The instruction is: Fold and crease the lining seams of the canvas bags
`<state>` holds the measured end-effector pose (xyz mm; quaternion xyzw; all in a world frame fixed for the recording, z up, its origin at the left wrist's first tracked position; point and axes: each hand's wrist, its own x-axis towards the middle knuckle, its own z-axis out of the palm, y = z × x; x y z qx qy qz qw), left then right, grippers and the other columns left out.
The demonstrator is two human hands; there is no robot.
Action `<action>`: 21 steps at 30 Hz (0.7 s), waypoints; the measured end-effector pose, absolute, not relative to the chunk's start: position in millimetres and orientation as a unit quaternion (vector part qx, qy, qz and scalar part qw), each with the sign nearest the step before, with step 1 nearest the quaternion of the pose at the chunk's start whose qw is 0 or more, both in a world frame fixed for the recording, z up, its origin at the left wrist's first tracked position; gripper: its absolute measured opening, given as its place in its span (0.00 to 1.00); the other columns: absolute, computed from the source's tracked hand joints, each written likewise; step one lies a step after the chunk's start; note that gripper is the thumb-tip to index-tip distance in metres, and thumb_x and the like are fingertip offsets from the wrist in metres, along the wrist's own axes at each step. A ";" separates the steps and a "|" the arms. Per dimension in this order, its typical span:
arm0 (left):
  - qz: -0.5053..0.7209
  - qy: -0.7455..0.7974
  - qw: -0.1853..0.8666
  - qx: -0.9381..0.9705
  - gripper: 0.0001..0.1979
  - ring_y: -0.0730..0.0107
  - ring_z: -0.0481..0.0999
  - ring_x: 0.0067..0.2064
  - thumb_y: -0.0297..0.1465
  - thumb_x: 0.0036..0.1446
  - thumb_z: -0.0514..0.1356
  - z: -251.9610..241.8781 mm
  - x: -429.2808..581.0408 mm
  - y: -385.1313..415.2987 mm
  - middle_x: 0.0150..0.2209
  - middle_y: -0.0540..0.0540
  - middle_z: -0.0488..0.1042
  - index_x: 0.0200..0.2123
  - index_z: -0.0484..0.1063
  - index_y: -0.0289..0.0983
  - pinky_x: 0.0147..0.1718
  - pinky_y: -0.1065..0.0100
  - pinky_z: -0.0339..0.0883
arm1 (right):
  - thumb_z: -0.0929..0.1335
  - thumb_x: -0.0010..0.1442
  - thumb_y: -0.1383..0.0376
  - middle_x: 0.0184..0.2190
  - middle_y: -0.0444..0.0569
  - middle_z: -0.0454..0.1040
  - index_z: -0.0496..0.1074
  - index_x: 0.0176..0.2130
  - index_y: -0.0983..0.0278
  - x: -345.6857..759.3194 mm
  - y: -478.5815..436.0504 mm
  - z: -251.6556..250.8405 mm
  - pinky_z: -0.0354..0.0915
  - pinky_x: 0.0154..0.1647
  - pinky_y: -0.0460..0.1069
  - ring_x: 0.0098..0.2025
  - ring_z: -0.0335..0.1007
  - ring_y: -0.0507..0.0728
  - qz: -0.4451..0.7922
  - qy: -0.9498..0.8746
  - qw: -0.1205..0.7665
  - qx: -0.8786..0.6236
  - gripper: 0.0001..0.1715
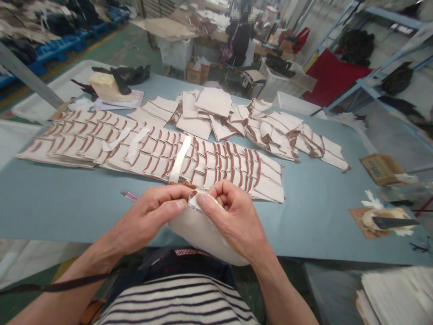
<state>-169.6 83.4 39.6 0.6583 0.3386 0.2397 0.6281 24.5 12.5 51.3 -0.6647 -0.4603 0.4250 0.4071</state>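
Both hands hold one cream fabric piece with a brown-trimmed edge just over the near edge of the blue table. My left hand pinches its top edge from the left. My right hand is curled on the same edge from the right, thumb pressed against the trim. Just beyond my hands lie overlapping rows of similar cream pieces with brown stripes, with white strips laid across them.
A loose heap of the same pieces lies further back. A pink-handled tool rests left of my hands. A cardboard box and a brush on a board sit at right. A person works at a far table.
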 end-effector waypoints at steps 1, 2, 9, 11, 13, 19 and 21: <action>0.238 0.342 0.640 0.645 0.13 0.63 0.78 0.33 0.38 0.63 0.62 37.1 -169.8 83.8 0.34 0.47 0.84 0.37 0.86 0.37 0.32 0.71 0.69 | 0.74 0.59 0.50 0.20 0.37 0.65 0.70 0.29 0.59 24.0 13.2 50.0 0.51 0.23 0.46 0.23 0.56 0.50 0.425 -0.460 0.407 -0.665 0.18; 0.237 0.347 0.651 0.633 0.13 0.64 0.77 0.33 0.38 0.63 0.63 35.0 -169.7 84.3 0.33 0.46 0.84 0.37 0.86 0.37 0.31 0.71 0.69 | 0.74 0.59 0.50 0.20 0.37 0.64 0.69 0.29 0.59 23.6 13.7 48.9 0.51 0.23 0.45 0.23 0.56 0.50 0.426 -0.461 0.407 -0.664 0.18; 0.267 0.377 0.595 0.658 0.12 0.69 0.71 0.27 0.38 0.58 0.64 36.8 -159.4 85.7 0.26 0.50 0.78 0.29 0.82 0.37 0.27 0.72 0.62 | 0.74 0.60 0.52 0.18 0.35 0.63 0.70 0.30 0.59 20.7 15.6 45.9 0.51 0.24 0.45 0.22 0.54 0.50 0.437 -0.457 0.412 -0.656 0.17; 0.288 0.386 0.563 0.672 0.12 0.70 0.70 0.26 0.37 0.58 0.63 39.6 -155.6 83.7 0.25 0.51 0.77 0.26 0.80 0.37 0.26 0.72 0.61 | 0.75 0.60 0.52 0.18 0.35 0.63 0.70 0.30 0.59 19.4 16.1 45.1 0.51 0.24 0.45 0.22 0.54 0.49 0.438 -0.453 0.417 -0.655 0.17; 0.312 0.399 0.527 0.683 0.13 0.71 0.69 0.25 0.36 0.58 0.61 42.0 -152.1 80.4 0.23 0.51 0.75 0.24 0.79 0.37 0.25 0.73 0.60 | 0.75 0.59 0.51 0.18 0.35 0.62 0.70 0.30 0.59 17.9 17.0 43.9 0.50 0.24 0.46 0.22 0.53 0.49 0.442 -0.447 0.424 -0.651 0.18; 0.322 0.423 0.467 0.707 0.13 0.72 0.67 0.22 0.34 0.57 0.58 47.3 -145.2 73.1 0.20 0.53 0.73 0.23 0.78 0.37 0.21 0.74 0.58 | 0.73 0.58 0.50 0.19 0.34 0.60 0.67 0.31 0.59 17.7 22.2 40.1 0.49 0.23 0.45 0.22 0.51 0.48 0.516 -0.416 0.432 -0.612 0.19; 0.325 0.418 0.455 0.716 0.13 0.72 0.68 0.22 0.33 0.57 0.59 47.2 -144.5 73.5 0.20 0.53 0.73 0.23 0.79 0.37 0.21 0.74 0.58 | 0.73 0.58 0.50 0.19 0.34 0.60 0.66 0.31 0.59 19.1 23.6 40.0 0.48 0.23 0.45 0.22 0.51 0.48 0.540 -0.405 0.434 -0.597 0.19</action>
